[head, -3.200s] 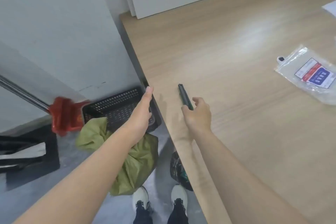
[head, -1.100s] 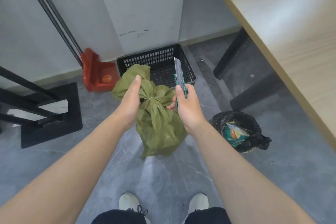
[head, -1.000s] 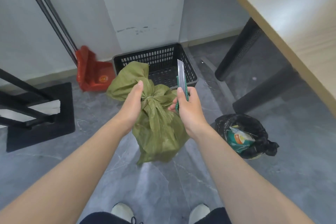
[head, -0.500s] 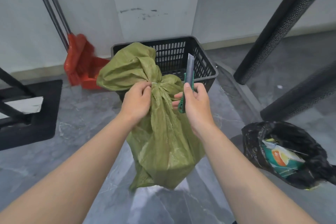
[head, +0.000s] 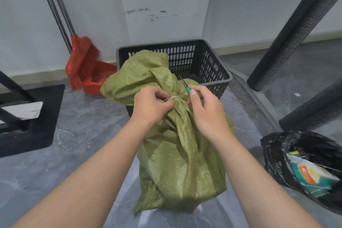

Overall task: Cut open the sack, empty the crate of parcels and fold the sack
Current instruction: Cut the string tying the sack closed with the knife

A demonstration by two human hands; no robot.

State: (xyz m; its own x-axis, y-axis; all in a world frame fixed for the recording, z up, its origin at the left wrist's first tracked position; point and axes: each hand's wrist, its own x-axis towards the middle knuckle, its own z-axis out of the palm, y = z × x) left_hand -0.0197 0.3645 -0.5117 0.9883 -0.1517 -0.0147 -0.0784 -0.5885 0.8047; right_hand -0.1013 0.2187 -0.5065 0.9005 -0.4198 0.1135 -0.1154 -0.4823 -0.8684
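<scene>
A green woven sack [head: 181, 163] stands on the grey floor, its neck bound by a white tie [head: 174, 97]. My left hand [head: 151, 106] pinches the tied neck at the left side of the tie. My right hand [head: 207, 112] grips a green-handled utility knife [head: 186, 86], its blade slanting up and to the left just above the tie. Right behind the sack stands a black plastic crate [head: 209, 65]; the sack's floppy top hides most of its inside.
A red broom and dustpan [head: 85, 66] lean on the wall at the left. To the right sits a black-lined bin [head: 303, 166] with rubbish. Black mesh table legs [head: 292, 37] slant at the right. A black stand base [head: 31, 122] lies on the left.
I picked the knife off the table and turned to the sack. Over the last second both hands closed on the tied neck and the knife tilted toward the tie; the view came closer.
</scene>
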